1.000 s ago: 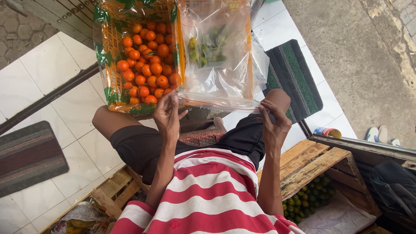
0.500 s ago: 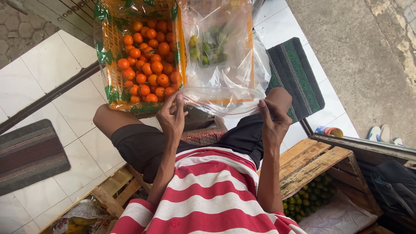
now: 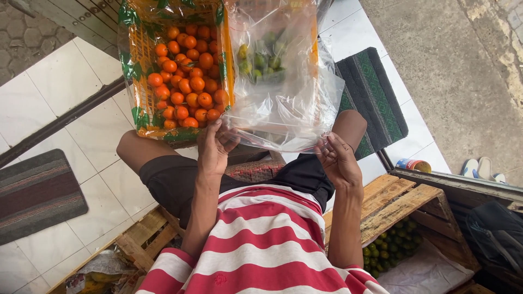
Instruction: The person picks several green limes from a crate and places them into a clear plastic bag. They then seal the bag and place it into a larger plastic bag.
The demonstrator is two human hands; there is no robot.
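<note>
The left hand (image 3: 217, 148) had its fingers curled shut on the near rim of a clear plastic bag (image 3: 289, 103), pinching the film at the bag's left corner. The right hand (image 3: 339, 160) was half closed, fingertips nipping the same rim at its right corner, so the mouth edge ran taut between the two hands, just above the knees. Beyond the hands the bag stretched straight away from the body — long axis pointing forward, closed end far, mouth toward the person. A small cluster of green fruit (image 3: 261, 59) lay deep inside, near the far end. Left of the bag, touching it along its side, sat an orange crate (image 3: 136, 81) filled with small orange fruit (image 3: 188, 76). Open tiled floor (image 3: 65, 92) spread to the left of the left hand — to the right of the right hand lay a dark green mat (image 3: 376, 98), with a wooden box (image 3: 397, 196) close by the right forearm.
</note>
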